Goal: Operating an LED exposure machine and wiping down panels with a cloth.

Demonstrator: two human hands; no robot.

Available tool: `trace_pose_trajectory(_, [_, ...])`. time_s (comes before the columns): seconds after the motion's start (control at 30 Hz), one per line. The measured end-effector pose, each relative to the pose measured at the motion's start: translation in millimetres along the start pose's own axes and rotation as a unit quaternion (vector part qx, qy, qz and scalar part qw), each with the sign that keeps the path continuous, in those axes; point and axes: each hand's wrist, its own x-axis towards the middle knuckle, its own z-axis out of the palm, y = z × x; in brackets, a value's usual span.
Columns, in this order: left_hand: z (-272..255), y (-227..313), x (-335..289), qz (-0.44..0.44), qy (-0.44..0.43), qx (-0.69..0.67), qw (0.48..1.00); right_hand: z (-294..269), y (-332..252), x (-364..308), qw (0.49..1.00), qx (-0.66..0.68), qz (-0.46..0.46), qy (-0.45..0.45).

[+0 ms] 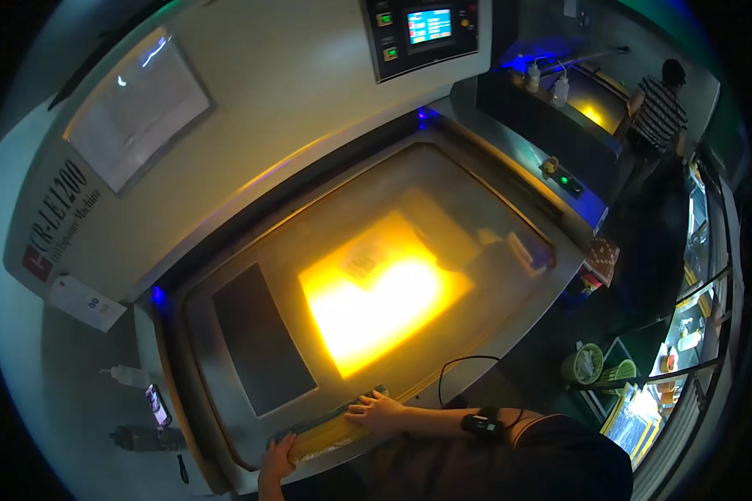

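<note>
At the near edge of the glass bed (234, 392), a long yellowish frame-like piece (330, 434) with a teal upper edge stands between my hands. What kind of thing it is, I cannot make out. My left hand (277, 459) grips its left end, fingers hooked over the edge. Toward its right end, my right hand (378, 412) holds the top edge with bent fingers. On the bed beyond, a bright yellow-lit rectangle (376, 305) glows, and a dark rectangular panel (263, 338) lies left of it. A black device is strapped on my right wrist.
A control panel with a screen (429, 27) sits on the machine's raised cover (267, 108). At left lie a phone (157, 405) and a white bottle (129, 376). A black cable (455, 363) loops right of my hands. Green baskets (587, 363) stand at right; another person (660, 113) stands far right.
</note>
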Motion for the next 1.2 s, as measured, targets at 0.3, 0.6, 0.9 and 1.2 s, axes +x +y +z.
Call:
trace_pose_trajectory(0.3, [25.6, 186.2, 27.9, 0.146, 0.060, -0.097, 0.983, -6.7, 153.6, -251.5, 0.938, 0.117, 0.122, 0.301])
trace_pose_trajectory(0.6, [-5.5, 242.1, 31.3, 0.089, 0.028, -0.083, 0.992, -126.1, 400.6, -436.4, 0.784, -0.048, 0.506, 0.356])
trace_pose_trajectory(0.9, [-6.7, 249.1, 21.8, 0.065, 0.013, -0.060, 0.996, -177.0, 500.2, -475.0, 0.593, -0.008, 0.758, 0.271])
trace_pose_trajectory(1.2, [-10.0, 255.7, 21.1, 0.048, -0.001, -0.048, 0.998, -172.1, 539.0, -485.1, 0.582, -0.017, 0.779, 0.234])
